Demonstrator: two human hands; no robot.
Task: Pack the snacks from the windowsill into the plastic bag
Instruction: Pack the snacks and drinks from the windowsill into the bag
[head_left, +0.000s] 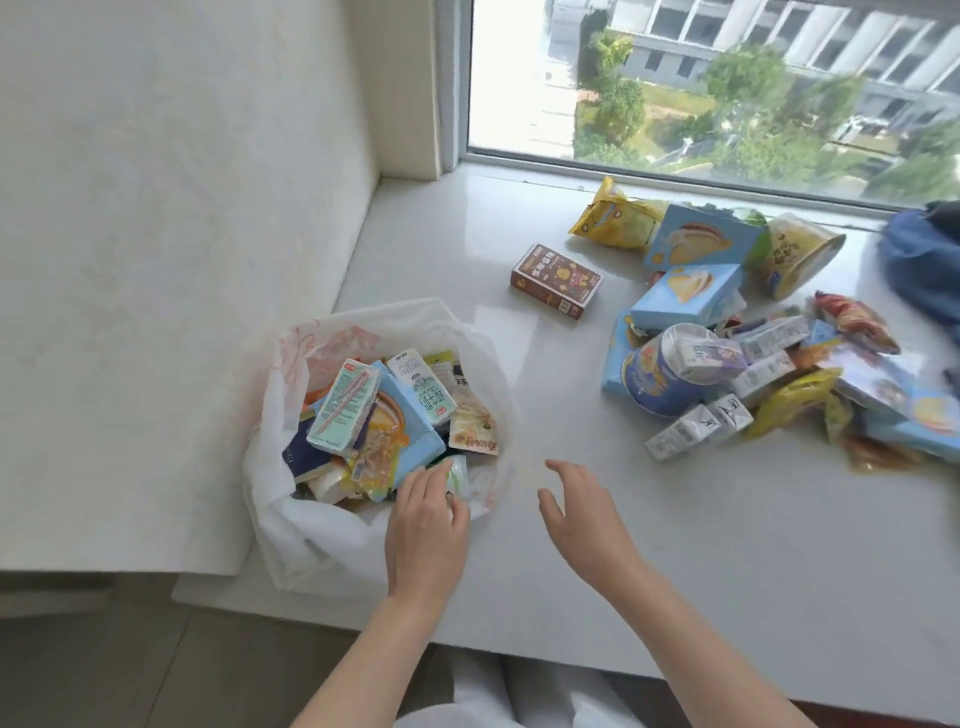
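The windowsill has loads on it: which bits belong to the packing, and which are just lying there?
Part of the job:
plastic bag, already holding snacks
brown box, lying alone
snack pile of boxes, cups and packets
left hand at the bag's rim
right hand, empty

Just lying about:
blue cloth thing at the right edge

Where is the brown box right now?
In the head view the brown box lies alone on the windowsill, right of centre, between the plastic bag to its lower left and the snack pile on its right.
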